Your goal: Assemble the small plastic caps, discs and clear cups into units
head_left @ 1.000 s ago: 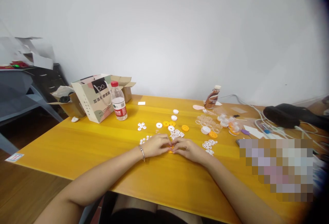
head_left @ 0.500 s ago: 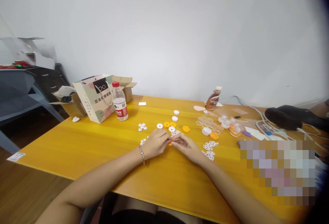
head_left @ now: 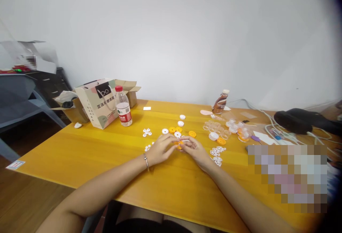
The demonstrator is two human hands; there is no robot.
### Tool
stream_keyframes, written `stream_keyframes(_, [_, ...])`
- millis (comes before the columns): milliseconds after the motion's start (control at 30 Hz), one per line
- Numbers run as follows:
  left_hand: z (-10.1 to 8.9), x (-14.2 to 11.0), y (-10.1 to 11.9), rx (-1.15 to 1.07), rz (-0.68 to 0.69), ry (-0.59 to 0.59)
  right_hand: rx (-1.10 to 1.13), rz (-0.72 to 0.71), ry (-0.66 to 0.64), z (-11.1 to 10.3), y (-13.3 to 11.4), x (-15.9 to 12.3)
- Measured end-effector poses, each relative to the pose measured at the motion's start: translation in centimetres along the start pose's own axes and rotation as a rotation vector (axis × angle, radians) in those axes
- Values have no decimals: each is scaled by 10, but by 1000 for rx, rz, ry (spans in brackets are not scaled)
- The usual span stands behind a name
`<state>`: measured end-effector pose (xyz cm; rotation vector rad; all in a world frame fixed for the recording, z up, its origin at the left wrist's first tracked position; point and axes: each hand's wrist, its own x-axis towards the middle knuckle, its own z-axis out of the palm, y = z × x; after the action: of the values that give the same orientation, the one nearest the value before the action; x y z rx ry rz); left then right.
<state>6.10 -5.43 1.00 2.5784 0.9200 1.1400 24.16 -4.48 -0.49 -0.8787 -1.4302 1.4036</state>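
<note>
My left hand (head_left: 160, 150) and my right hand (head_left: 195, 149) meet over the middle of the yellow table (head_left: 107, 161), fingertips pinched together on a small orange disc (head_left: 178, 144). Just beyond them lie loose orange discs (head_left: 192, 134) and white discs (head_left: 165, 131). A cluster of small white perforated pieces (head_left: 217, 151) lies right of my right hand, and tiny white parts (head_left: 146, 131) lie beyond my left hand. A silver bracelet (head_left: 145, 161) circles my left wrist.
A paper bag (head_left: 97, 101), a water bottle (head_left: 123, 111) and a cardboard box (head_left: 132, 90) stand at the back left. A brown drink bottle (head_left: 220, 102), clear cups (head_left: 217, 128), cables (head_left: 269, 122) and a black object (head_left: 299, 119) occupy the back right.
Both hands have lifted slightly and shifted away from me with the orange disc still pinched between them.
</note>
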Motion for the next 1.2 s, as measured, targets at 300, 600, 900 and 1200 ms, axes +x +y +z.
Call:
stream_keyframes(300, [5,67,-52,208,-271,-211,-11,-100,419,-42,1,14])
stream_keyframes(600, [59,117,-81,215,-425,-226,-62,-93,326,-34,11,15])
stream_keyframes(900, [26,85,-58,-31,-411,-96,-105,-76,279,-28,7,13])
stream_keyframes(1200, [-14,1,1,14,-76,-436,-114,-77,256,-24,8,13])
